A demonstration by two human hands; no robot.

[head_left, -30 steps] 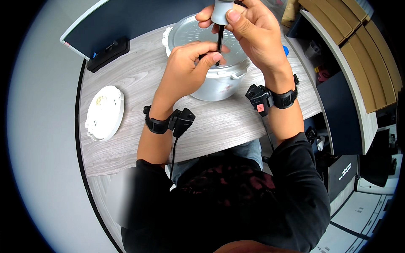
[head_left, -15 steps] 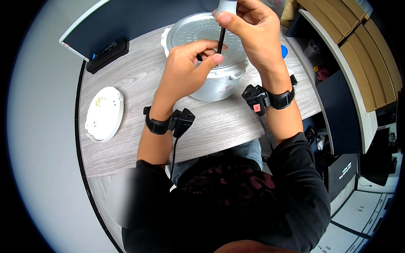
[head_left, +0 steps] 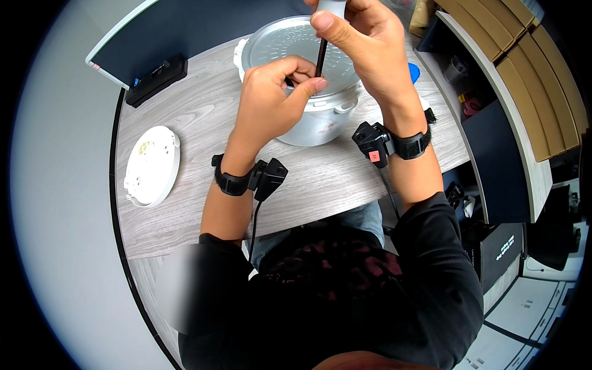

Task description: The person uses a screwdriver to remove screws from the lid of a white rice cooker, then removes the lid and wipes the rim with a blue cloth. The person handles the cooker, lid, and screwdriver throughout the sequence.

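Grey wood-grain desk (head_left: pixel 185 117) runs under a dark partition at the back, with wooden shelving to the person's right and pale floor to the left. On it stands a white rice cooker (head_left: pixel 311 117), its ribbed metal lid facing up, directly ahead of the person.

Both hands work above that lid. The right hand (head_left: pixel 364 49) is higher and farther forward, its fingers closed around a pale handle (head_left: pixel 330 6) at the frame's top edge; from it a thin dark shaft (head_left: pixel 320 57) runs almost straight down toward the lid. The left hand (head_left: pixel 274 102) sits just below and to the left of it, thumb and forefinger pinched together at the shaft's lower end, so the left hand is the nearer of the 2 to the tip. The tip itself is hidden behind those fingers.

Each wrist wears a black strap with a small device. 1 round white plate-like disc (head_left: pixel 152 165) lies well apart on the left, and a black box (head_left: pixel 155 79) sits by the partition.
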